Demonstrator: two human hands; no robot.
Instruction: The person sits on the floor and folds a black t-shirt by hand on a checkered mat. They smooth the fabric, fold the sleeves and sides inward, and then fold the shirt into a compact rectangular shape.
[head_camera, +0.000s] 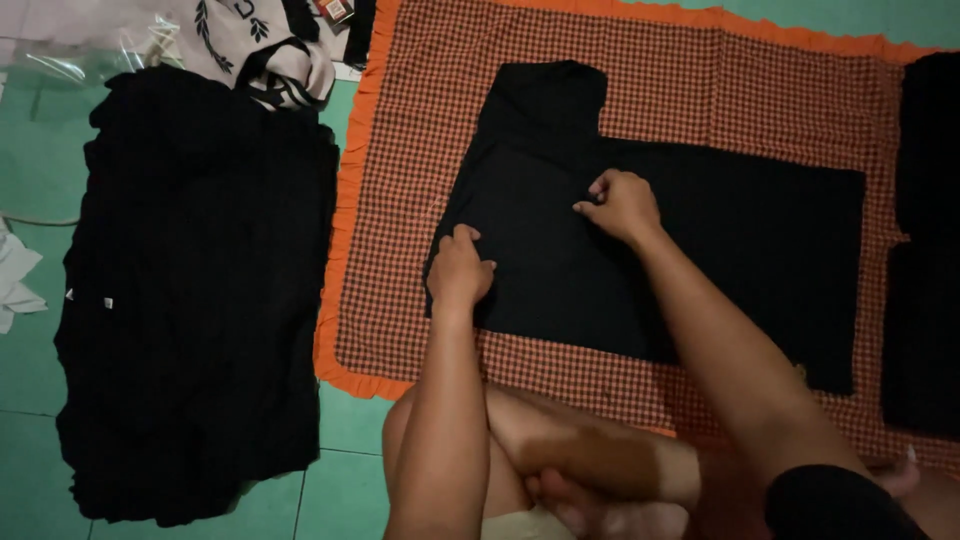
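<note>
A: Start at the hands. What is each one doing?

B: The left hand (460, 268) lies curled and knuckles-up on the black garment (650, 250), pressing its edge at about eight o'clock of the cloth; it seems to pin the fabric, not lift it. The right hand (622, 205) sits near the middle, fingers bent and pinching a small ridge of fabric.

A: So which step is this?

B: I judge it a fold in the making, the shirt spread flat and the fingers marking the crease. The next move would call for both hands to lift together, keeping the edge straight.

A: And the garment itself?

B: Plain black, flat, one sleeve sticking up at eleven o'clock. It lies on a checked mat with an orange frill (345, 250). At nine o'clock, on the green tiled floor (345, 420), a heap of black clothes (200, 290).
</note>
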